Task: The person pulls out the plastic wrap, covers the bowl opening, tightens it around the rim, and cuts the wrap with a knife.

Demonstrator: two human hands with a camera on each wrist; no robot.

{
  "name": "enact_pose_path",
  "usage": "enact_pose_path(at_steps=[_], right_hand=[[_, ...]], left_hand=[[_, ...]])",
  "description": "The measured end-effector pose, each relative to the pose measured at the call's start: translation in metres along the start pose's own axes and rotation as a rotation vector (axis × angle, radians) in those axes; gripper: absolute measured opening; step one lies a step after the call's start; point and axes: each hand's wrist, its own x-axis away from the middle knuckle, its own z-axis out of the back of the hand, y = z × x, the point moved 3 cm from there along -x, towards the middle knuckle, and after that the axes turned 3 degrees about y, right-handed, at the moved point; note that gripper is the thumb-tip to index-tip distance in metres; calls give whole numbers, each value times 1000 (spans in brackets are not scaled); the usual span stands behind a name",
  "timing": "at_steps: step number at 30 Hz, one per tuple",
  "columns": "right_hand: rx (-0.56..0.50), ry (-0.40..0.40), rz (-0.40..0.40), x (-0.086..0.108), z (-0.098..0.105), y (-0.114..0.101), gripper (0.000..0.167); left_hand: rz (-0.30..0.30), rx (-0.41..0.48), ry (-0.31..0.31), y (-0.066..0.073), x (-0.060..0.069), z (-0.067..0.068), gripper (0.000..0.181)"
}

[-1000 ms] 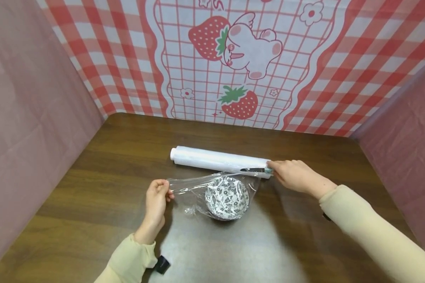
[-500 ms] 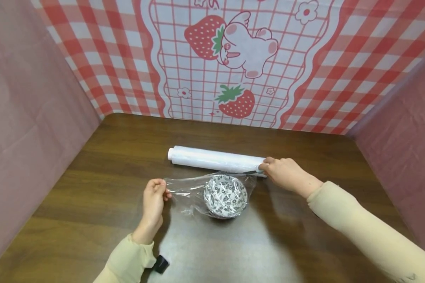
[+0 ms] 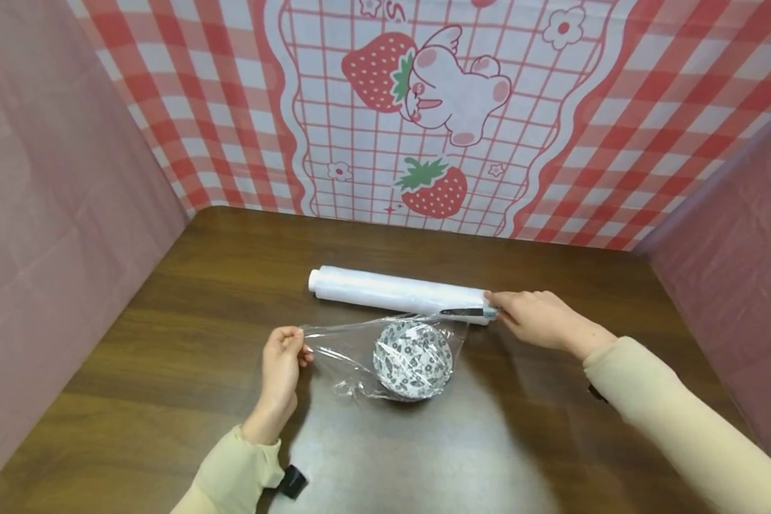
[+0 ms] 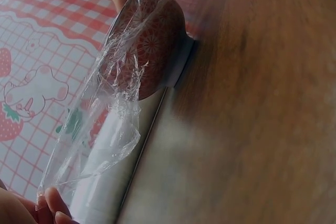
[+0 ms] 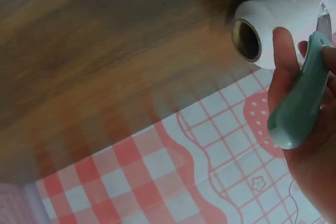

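Counted one bowl [image 3: 413, 360] on table [image 3: 167, 400], one film sheet [image 4: 123, 111] covering it, one roll [image 3: 385, 287] behind, checked cloth [image 3: 655, 121] beyond. Pinching sheet left of bowl with left grip [image 3: 283, 364]; clasping one knife [image 3: 465, 312] behind-right with right grip [image 3: 536, 316].

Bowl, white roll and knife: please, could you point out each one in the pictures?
Bowl [image 4: 164, 43], left wrist view: on its reddish patterned outer wall.
White roll [image 3: 392, 290], head view: on the middle of its long side.
Knife [image 5: 303, 95], right wrist view: on its green handle.
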Motion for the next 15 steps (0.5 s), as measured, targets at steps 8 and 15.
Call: enact_pose_path(at_steps=[8, 15], right_hand=[[124, 209, 136, 9, -12, -12, 8], [130, 132, 81, 11, -11, -10, 15]], left_hand=[[16, -5, -11, 2, 0, -1, 4], [18, -4, -18, 2, 1, -2, 5]])
